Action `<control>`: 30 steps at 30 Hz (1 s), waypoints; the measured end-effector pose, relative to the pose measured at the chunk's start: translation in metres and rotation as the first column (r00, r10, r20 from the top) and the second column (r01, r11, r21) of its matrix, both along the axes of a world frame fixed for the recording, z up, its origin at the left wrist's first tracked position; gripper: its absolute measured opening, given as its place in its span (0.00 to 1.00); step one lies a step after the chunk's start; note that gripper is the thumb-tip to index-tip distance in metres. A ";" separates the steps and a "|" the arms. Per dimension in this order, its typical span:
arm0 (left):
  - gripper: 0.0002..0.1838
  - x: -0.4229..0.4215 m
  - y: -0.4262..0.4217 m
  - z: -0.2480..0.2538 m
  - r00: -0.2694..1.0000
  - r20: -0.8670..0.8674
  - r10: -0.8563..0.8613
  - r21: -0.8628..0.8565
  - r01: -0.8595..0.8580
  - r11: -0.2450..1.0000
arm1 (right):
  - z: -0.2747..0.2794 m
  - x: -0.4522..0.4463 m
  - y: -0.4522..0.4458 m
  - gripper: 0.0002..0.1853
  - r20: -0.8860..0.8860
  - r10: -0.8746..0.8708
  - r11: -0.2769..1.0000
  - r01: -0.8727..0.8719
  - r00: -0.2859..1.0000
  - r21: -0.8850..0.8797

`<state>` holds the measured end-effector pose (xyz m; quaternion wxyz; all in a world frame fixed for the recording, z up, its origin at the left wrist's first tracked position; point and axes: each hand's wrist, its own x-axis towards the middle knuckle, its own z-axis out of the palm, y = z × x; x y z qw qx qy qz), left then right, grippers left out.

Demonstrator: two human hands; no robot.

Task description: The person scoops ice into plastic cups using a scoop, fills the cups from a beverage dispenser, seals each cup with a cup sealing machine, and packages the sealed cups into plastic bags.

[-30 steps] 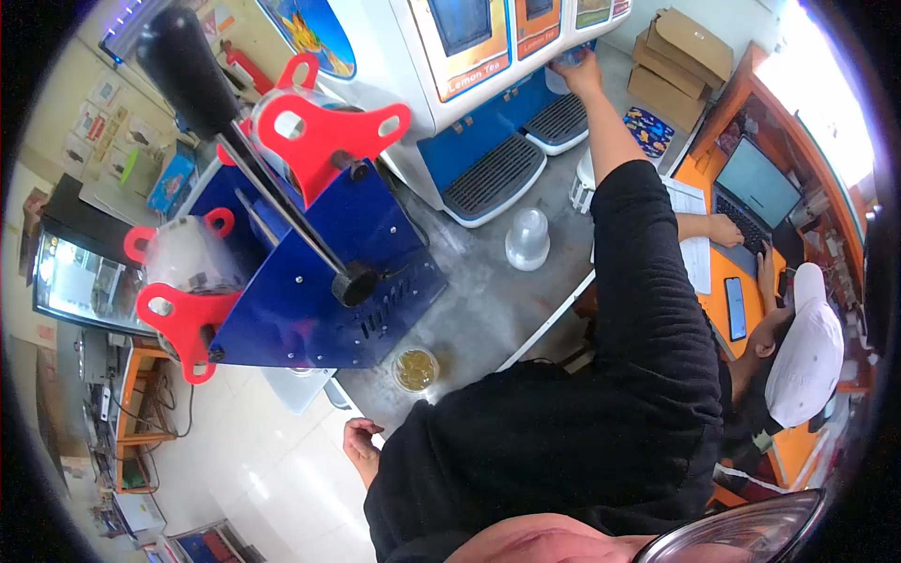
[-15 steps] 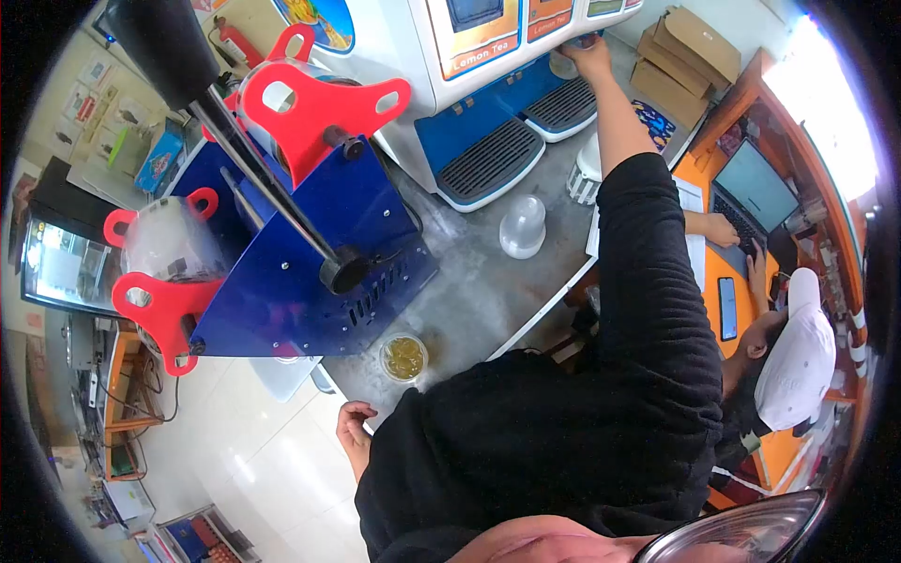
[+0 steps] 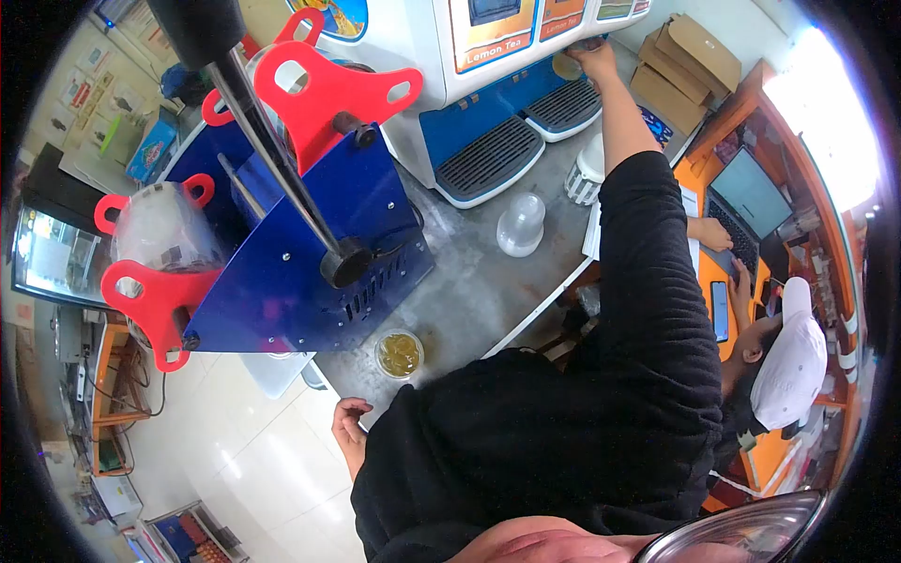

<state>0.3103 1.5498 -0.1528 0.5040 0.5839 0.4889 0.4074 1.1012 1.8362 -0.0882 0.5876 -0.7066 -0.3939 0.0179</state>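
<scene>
My right hand point(image 3: 595, 58) reaches to the white drink dispenser point(image 3: 405, 52) and grips a clear cup point(image 3: 566, 67) under its outlet, with some yellowish liquid showing in the cup. My left hand point(image 3: 349, 422) hangs beside the counter's near edge, its fingers loosely bent and nothing visible in them. Close to it, an open clear cup of yellow-green drink point(image 3: 399, 354) stands on the grey counter point(image 3: 460, 298). A stack of clear domed lids or cups point(image 3: 521, 225) stands before the drip trays.
A blue machine point(image 3: 310, 272) with red cup holders point(image 3: 314, 89) and a long black-knobbed lever fills the left. A white striped container point(image 3: 587, 169) stands near my right forearm. At right, a co-worker in a white cap point(image 3: 790, 371) uses a laptop point(image 3: 753, 192). Cardboard boxes point(image 3: 690, 56) sit behind.
The view has shifted slightly. Yellowish liquid now shows in the cup at my right hand, which looked clear before. My left hand stays beside the counter edge.
</scene>
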 end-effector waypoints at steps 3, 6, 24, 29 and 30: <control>0.37 -0.005 0.001 -0.007 1.000 0.013 -0.007 -0.001 0.007 1.000 | 0.002 -0.004 -0.004 0.38 0.045 -0.004 1.000 0.003 0.999 0.004; 0.37 -0.007 0.002 -0.007 1.000 0.021 0.003 -0.013 -0.003 1.000 | 0.008 -0.016 -0.008 0.42 0.088 -0.019 1.000 0.018 0.996 0.013; 0.11 -0.005 0.011 -0.017 0.998 -0.038 0.055 -0.082 -0.058 0.995 | 0.009 -0.025 -0.009 0.45 0.159 -0.194 0.975 0.208 0.968 -0.079; 0.24 0.021 0.021 -0.026 0.988 -0.147 0.042 -0.090 -0.056 0.994 | 0.009 -0.006 -0.006 0.49 0.192 -0.098 0.991 0.113 0.977 -0.072; 0.28 0.021 0.021 -0.028 0.985 -0.170 0.005 -0.102 -0.023 0.994 | 0.010 -0.010 -0.008 0.49 0.190 -0.104 0.993 0.114 0.976 -0.039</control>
